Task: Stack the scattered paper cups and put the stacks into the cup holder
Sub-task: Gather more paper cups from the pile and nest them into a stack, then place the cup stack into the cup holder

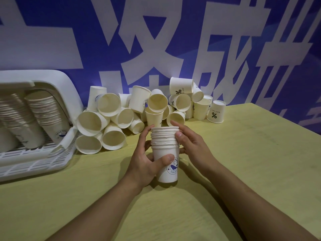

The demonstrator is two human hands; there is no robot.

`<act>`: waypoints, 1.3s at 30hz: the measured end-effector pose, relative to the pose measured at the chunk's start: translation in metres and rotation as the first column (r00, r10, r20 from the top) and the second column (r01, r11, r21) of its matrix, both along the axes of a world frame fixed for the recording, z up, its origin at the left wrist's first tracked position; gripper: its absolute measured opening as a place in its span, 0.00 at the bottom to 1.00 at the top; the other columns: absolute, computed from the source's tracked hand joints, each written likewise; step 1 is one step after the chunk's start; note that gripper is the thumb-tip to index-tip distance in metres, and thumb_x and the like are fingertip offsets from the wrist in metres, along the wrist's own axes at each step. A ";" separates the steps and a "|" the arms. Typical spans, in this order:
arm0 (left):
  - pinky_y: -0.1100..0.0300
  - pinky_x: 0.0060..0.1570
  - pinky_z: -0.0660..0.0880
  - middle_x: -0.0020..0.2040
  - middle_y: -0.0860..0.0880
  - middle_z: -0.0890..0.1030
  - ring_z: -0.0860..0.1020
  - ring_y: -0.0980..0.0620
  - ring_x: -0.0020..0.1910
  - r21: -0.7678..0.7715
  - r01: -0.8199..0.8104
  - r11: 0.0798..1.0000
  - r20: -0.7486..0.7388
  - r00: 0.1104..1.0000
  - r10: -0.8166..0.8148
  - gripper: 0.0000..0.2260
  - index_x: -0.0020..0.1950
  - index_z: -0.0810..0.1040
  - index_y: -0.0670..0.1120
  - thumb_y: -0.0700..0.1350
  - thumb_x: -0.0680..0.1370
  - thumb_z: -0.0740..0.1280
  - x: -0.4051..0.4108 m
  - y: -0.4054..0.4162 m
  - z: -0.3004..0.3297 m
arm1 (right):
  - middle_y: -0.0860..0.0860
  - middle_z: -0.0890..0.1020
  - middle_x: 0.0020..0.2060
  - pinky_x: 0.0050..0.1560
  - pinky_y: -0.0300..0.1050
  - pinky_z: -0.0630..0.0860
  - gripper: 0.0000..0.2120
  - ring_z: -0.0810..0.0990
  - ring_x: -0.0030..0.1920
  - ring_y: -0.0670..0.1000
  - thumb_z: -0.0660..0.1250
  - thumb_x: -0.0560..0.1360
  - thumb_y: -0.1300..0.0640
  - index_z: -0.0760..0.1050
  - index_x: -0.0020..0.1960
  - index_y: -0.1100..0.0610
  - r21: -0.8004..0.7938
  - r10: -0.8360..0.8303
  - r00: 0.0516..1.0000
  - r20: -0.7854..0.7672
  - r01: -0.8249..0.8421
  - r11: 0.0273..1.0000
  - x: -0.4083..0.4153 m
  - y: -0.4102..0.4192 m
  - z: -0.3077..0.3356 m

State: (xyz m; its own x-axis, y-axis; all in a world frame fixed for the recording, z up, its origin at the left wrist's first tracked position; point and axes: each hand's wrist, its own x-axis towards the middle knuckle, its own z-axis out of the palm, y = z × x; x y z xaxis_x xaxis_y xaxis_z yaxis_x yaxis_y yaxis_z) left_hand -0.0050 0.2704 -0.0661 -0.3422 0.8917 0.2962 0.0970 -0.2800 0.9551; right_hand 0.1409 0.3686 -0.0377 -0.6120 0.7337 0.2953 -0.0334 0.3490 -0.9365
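A stack of several white paper cups [165,153] stands upright at the table's middle, its lowest cup printed with a blue whale logo. My left hand [147,160] grips the stack from the left, thumb across the logo. My right hand [192,145] holds the stack's upper rims from the right, thumb on the rims, fingers behind. Behind the stack lies a heap of scattered paper cups [139,110], most on their sides, some upright. The white cup holder [52,84] sits at the far left with two stacks of cups [43,115] leaning inside it.
The yellow-green table [243,153] runs to a blue wall with large white characters. A single upside-down cup with a % mark [216,111] stands at the heap's right end. The holder's white slatted tray [34,159] juts toward the table's front left.
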 end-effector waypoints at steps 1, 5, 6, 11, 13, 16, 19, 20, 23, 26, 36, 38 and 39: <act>0.59 0.42 0.82 0.65 0.44 0.77 0.85 0.54 0.52 -0.002 -0.003 1.000 -0.002 1.000 0.003 0.43 0.72 0.65 0.64 0.52 0.60 0.80 0.000 0.000 -0.001 | 0.43 0.80 0.62 0.53 0.48 0.82 0.20 0.80 0.58 0.45 0.60 0.78 0.42 0.72 0.69 0.36 0.002 0.003 1.000 0.002 -0.003 1.000 0.000 0.000 0.000; 0.60 0.42 0.81 0.64 0.49 0.78 0.84 0.57 0.52 -0.018 -0.062 0.998 -0.040 0.997 0.061 0.44 0.73 0.62 0.67 0.57 0.61 0.78 0.001 -0.003 -0.002 | 0.42 0.80 0.60 0.50 0.43 0.81 0.19 0.81 0.56 0.44 0.59 0.82 0.47 0.71 0.72 0.41 -0.020 -0.013 0.998 -0.069 0.012 1.000 0.000 -0.002 -0.003; 0.60 0.42 0.82 0.63 0.51 0.78 0.84 0.59 0.51 -0.021 -0.110 0.994 -0.060 0.992 0.109 0.44 0.74 0.61 0.68 0.58 0.62 0.77 0.002 -0.003 -0.001 | 0.41 0.80 0.60 0.48 0.42 0.80 0.18 0.80 0.55 0.45 0.59 0.83 0.49 0.70 0.72 0.41 -0.023 -0.037 0.996 -0.078 0.035 0.999 -0.001 -0.003 -0.004; 0.47 0.49 0.82 0.58 0.64 0.74 0.82 0.61 0.45 -0.028 -0.410 0.912 -0.185 0.898 0.398 0.42 0.69 0.53 0.79 0.56 0.69 0.78 -0.001 -0.002 0.001 | 0.43 0.77 0.52 0.44 0.34 0.74 0.20 0.77 0.46 0.44 0.65 0.80 0.58 0.73 0.66 0.38 0.249 -0.322 0.947 0.023 0.306 0.919 -0.004 0.013 -0.018; 0.42 0.52 0.81 0.57 0.62 0.74 0.83 0.53 0.49 -0.042 -0.429 0.902 -0.194 0.889 0.414 0.42 0.69 0.52 0.79 0.58 0.68 0.78 -0.002 0.000 0.001 | 0.45 0.78 0.49 0.42 0.31 0.72 0.18 0.77 0.43 0.46 0.65 0.79 0.60 0.75 0.64 0.42 0.263 -0.357 0.933 0.049 0.333 0.905 -0.004 0.026 -0.025; 0.42 0.55 0.80 0.54 0.69 0.73 0.82 0.49 0.53 -0.067 -0.439 0.896 -0.204 0.885 0.418 0.44 0.71 0.54 0.76 0.64 0.63 0.76 0.003 -0.005 0.007 | 0.45 0.78 0.47 0.41 0.30 0.71 0.17 0.77 0.40 0.46 0.65 0.78 0.61 0.76 0.65 0.47 0.306 -0.388 0.911 0.139 0.333 0.892 -0.006 0.032 -0.032; 0.42 0.58 0.79 0.57 0.61 0.77 0.81 0.49 0.56 -0.087 -0.454 0.887 -0.188 0.882 0.433 0.42 0.73 0.55 0.74 0.63 0.68 0.77 0.005 -0.016 0.012 | 0.45 0.78 0.48 0.42 0.39 0.73 0.18 0.77 0.39 0.46 0.65 0.78 0.59 0.74 0.67 0.49 0.376 -0.371 0.904 0.214 0.275 0.885 -0.008 0.025 -0.030; 0.42 0.58 0.79 0.59 0.57 0.77 0.80 0.49 0.56 -0.095 -0.465 0.880 -0.197 0.876 0.441 0.40 0.73 0.55 0.73 0.63 0.69 0.76 0.005 -0.021 0.013 | 0.45 0.78 0.49 0.44 0.41 0.74 0.18 0.77 0.39 0.46 0.65 0.78 0.58 0.74 0.67 0.48 0.402 -0.360 0.897 0.256 0.240 0.884 -0.009 0.020 -0.030; 0.44 0.57 0.79 0.65 0.52 0.76 0.79 0.47 0.56 -0.123 -0.494 0.861 -0.245 0.856 0.456 0.38 0.74 0.53 0.72 0.63 0.72 0.73 -0.001 -0.044 0.017 | 0.46 0.79 0.52 0.47 0.44 0.75 0.16 0.79 0.42 0.46 0.64 0.79 0.57 0.75 0.66 0.48 0.402 -0.284 0.875 0.392 0.115 0.908 -0.019 0.007 -0.025; 0.43 0.56 0.79 0.67 0.54 0.74 0.79 0.48 0.56 -0.107 -0.535 0.838 -0.291 0.823 0.489 0.37 0.74 0.52 0.72 0.61 0.74 0.72 -0.016 -0.083 0.022 | 0.46 0.80 0.51 0.44 0.44 0.76 0.13 0.80 0.44 0.48 0.64 0.80 0.56 0.76 0.64 0.49 0.237 -0.161 0.930 0.329 0.084 0.968 -0.047 -0.018 -0.007; 0.52 0.54 0.79 0.62 0.55 0.79 0.80 0.60 0.54 0.040 -0.766 0.641 -0.306 0.602 0.738 0.34 0.68 0.59 0.74 0.58 0.71 0.76 -0.097 -0.210 0.042 | 0.49 0.79 0.41 0.33 0.39 0.75 0.09 0.77 0.34 0.46 0.67 0.78 0.60 0.79 0.57 0.52 0.075 0.207 0.971 0.116 -0.217 0.973 -0.155 -0.128 0.005; 0.49 0.55 0.80 0.64 0.56 0.78 0.82 0.57 0.53 0.049 -0.803 0.594 -0.310 0.553 0.773 0.35 0.70 0.59 0.71 0.56 0.72 0.77 -0.118 -0.226 0.052 | 0.51 0.80 0.39 0.36 0.42 0.74 0.09 0.77 0.33 0.47 0.67 0.78 0.61 0.80 0.56 0.51 0.034 0.229 0.969 0.097 -0.233 0.972 -0.165 -0.141 -0.012; 0.48 0.56 0.80 0.64 0.57 0.77 0.82 0.56 0.53 0.064 -0.821 0.567 -0.307 0.525 0.794 0.35 0.71 0.60 0.70 0.56 0.72 0.77 -0.129 -0.232 0.059 | 0.53 0.80 0.39 0.37 0.44 0.75 0.09 0.78 0.32 0.48 0.67 0.78 0.61 0.80 0.55 0.50 0.020 0.232 0.968 0.098 -0.235 0.972 -0.167 -0.145 -0.019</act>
State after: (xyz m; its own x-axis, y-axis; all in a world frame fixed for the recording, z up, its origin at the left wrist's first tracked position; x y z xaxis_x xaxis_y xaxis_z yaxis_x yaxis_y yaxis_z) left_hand -0.1338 0.0388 -0.0075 -0.8449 0.2987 0.4437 0.4959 0.1267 0.8591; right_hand -0.0257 0.2237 -0.0569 -0.7917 0.5581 0.2483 -0.0295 0.3711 -0.9281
